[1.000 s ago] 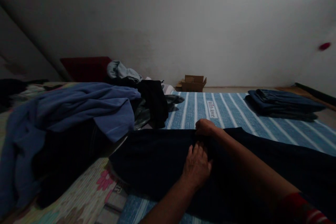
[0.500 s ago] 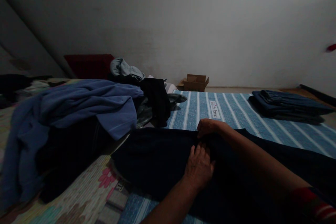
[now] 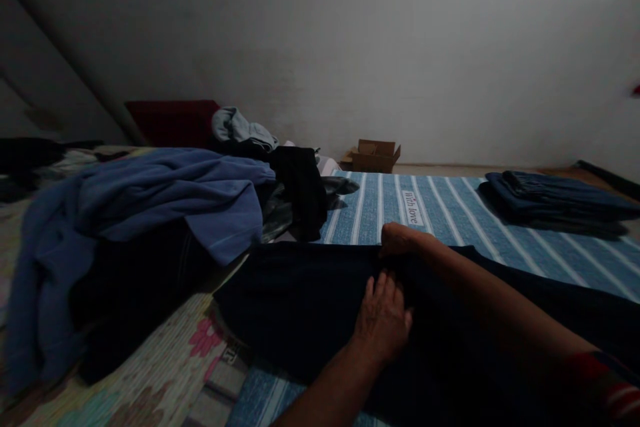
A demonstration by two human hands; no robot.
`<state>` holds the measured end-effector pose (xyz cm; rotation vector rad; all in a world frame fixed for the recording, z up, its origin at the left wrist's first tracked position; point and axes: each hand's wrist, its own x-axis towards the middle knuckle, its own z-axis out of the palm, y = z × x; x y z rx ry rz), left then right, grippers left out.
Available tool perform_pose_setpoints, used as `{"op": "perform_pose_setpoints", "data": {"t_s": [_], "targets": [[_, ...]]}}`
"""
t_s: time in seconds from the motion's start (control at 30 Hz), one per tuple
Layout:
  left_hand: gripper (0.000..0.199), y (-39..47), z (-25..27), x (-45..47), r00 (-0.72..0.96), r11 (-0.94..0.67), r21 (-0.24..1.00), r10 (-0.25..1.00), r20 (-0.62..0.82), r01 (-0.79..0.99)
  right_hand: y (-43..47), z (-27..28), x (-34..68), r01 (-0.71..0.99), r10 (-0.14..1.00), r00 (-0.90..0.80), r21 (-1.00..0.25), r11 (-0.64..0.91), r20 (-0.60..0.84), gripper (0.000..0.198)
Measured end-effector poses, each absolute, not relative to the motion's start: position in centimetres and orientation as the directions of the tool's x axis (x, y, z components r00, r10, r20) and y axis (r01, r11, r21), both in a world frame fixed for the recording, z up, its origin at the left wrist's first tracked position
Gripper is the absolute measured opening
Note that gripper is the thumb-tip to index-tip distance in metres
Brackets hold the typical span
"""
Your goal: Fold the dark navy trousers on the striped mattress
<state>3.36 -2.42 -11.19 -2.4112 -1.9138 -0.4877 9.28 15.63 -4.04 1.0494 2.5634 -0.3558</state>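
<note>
A dark navy garment (image 3: pixel 300 300), its exact kind hard to make out in the dim light, lies spread across the bed in front of me. My left hand (image 3: pixel 383 317) rests palm down on its middle, fingers stretched out and fairly flat. Just beyond it, my right hand (image 3: pixel 397 240) is closed on the cloth near the garment's far edge; its fingertips are partly hidden. My right forearm crosses over the garment's right part, which runs on toward the right edge of the view.
Left of the garment lies a heap with a blue top (image 3: pixel 165 193) and black clothes (image 3: pixel 300 190). A folded stack of dark jeans (image 3: pixel 560 197) sits at the far right on the blue striped sheet (image 3: pixel 370 203). A cardboard box (image 3: pixel 375 155) stands by the wall.
Both hands stay at nearly the same spots on the garment. The whole view has shifted slightly, and no garment has visibly moved on the bed.
</note>
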Motion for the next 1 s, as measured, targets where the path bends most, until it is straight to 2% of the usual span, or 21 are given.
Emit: {"op": "perform_pose_setpoints", "data": {"t_s": [0.17, 0.33, 0.53, 0.67, 0.8, 1.0], "targets": [[0.054, -2.4, -11.9, 3.4, 0.16, -0.218, 0.175, 0.942, 0.296, 0.96, 15.9, -4.3, 9.9, 0.755, 0.686, -0.652, -0.191, 0.627, -0.325, 0.029], [0.056, -2.2, -11.8, 3.2, 0.156, -0.2, 0.185, 0.961, 0.229, 0.962, 16.3, -5.0, 10.2, 0.768, 0.712, -0.639, -0.286, 0.573, -0.291, 0.03], [0.062, -1.9, -11.5, 3.0, 0.173, -0.2, 0.173, 0.972, 0.159, 0.964, 16.7, -5.7, 10.6, 0.75, 0.689, -0.655, -0.379, 0.542, -0.312, 0.03], [0.062, -1.8, -11.5, 2.9, 0.177, -0.2, 0.171, 0.974, 0.142, 0.965, 16.9, -4.8, 11.3, 0.72, 0.624, -0.691, -0.422, 0.551, -0.364, 0.029], [0.061, -1.7, -11.5, 2.8, 0.18, -0.203, 0.152, 0.972, 0.149, 0.967, 17.2, -3.6, 12.0, 0.727, 0.563, -0.686, -0.383, 0.571, -0.461, 0.029], [0.061, -1.5, -11.4, 2.7, 0.18, -0.2, 0.141, 0.973, 0.144, 0.97, 17.8, -3.6, 12.7, 0.752, 0.569, -0.634, -0.25, 0.61, -0.523, 0.032]]}}
